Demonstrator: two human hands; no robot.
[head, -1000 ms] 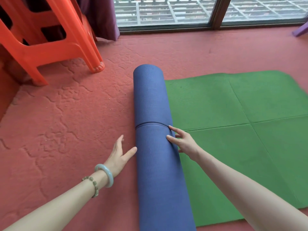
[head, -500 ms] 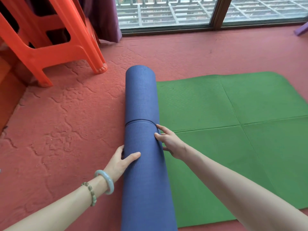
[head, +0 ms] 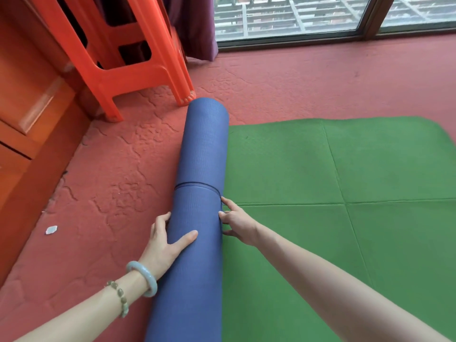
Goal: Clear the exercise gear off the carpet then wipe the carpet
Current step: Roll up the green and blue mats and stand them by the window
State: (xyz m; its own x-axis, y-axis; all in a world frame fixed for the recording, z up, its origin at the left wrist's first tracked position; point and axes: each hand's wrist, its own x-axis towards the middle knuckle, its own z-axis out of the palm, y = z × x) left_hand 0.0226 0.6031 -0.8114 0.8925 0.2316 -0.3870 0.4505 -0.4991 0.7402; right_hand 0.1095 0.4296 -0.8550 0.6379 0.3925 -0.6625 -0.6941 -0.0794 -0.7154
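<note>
A rolled blue exercise mat (head: pixel 201 154) lies lengthwise on the red carpet (head: pixel 103 183), along the left edge of a flat green mat (head: pixel 345 183). My left hand (head: pixel 164 245) cups the roll's left side, thumb across its top, with two bracelets on the wrist. My right hand (head: pixel 238 222) presses its fingers against the roll's right side, resting on the green mat. The roll's near end runs out of the bottom of the view.
Stacked orange plastic stools (head: pixel 128 58) stand at the far left, one leg close to the roll's far end. A wooden cabinet (head: pixel 27 134) lines the left wall. A purple curtain (head: pixel 197 28) and a glass door (head: pixel 320 16) are behind. A small white scrap (head: pixel 51 229) lies on the carpet.
My left hand moved from the carpet onto the roll's side and now grips it. The roll shifted left toward the stools, and the view swung left.
</note>
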